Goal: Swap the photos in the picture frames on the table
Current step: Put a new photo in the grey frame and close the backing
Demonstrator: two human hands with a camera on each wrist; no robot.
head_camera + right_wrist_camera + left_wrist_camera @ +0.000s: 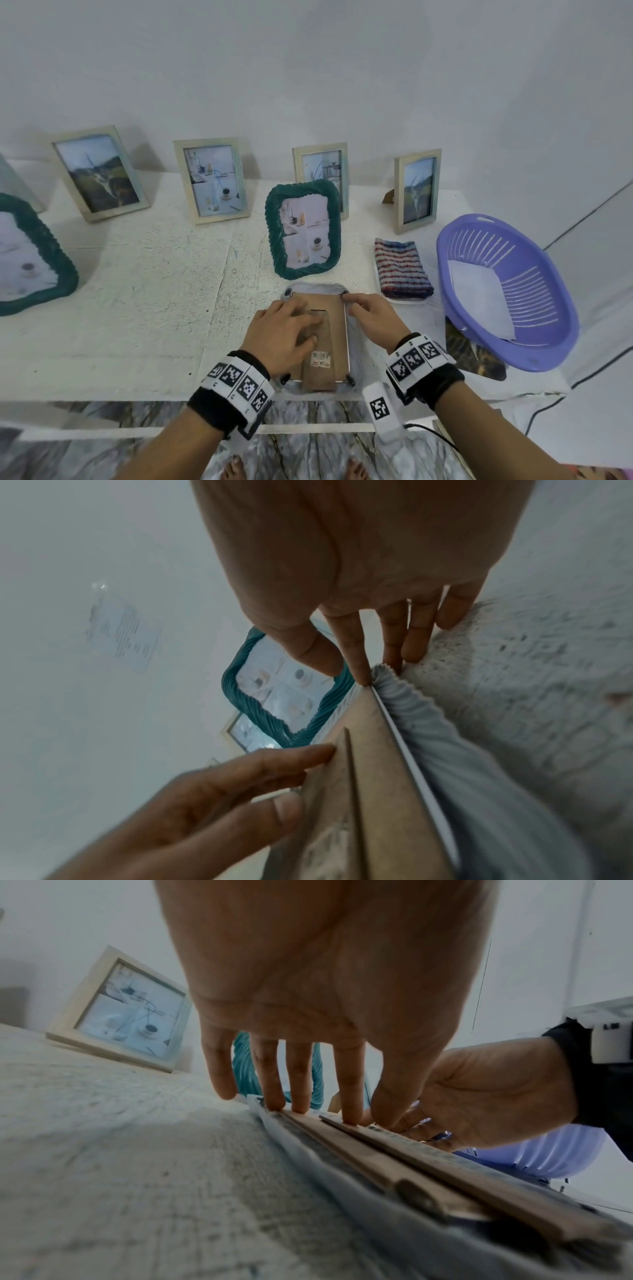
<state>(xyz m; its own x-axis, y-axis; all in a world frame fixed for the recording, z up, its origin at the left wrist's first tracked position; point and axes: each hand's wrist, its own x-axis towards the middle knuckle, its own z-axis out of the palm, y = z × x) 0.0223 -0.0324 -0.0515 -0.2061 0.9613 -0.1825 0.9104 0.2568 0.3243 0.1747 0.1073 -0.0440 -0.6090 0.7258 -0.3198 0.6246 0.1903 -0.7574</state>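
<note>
A pale ribbed picture frame [313,286] lies face down near the table's front edge, its brown backing board [335,318] and folded stand facing up. My left hand [301,325] rests flat on the board with straight fingers, and in the left wrist view the fingertips [351,1118] press on the stand. My right hand [354,305] is at the frame's far right corner. Its index fingertip [363,680] touches the board's corner there, while the thumb stays clear. A dark green ribbed frame [303,229] with a photo stands just behind.
Several pale frames stand along the wall, such as one [212,180] at centre left; another green frame [30,257] is at far left. A striped cloth [400,269] and a purple basket [445,246] holding white paper sit to the right, over a loose photo [472,356].
</note>
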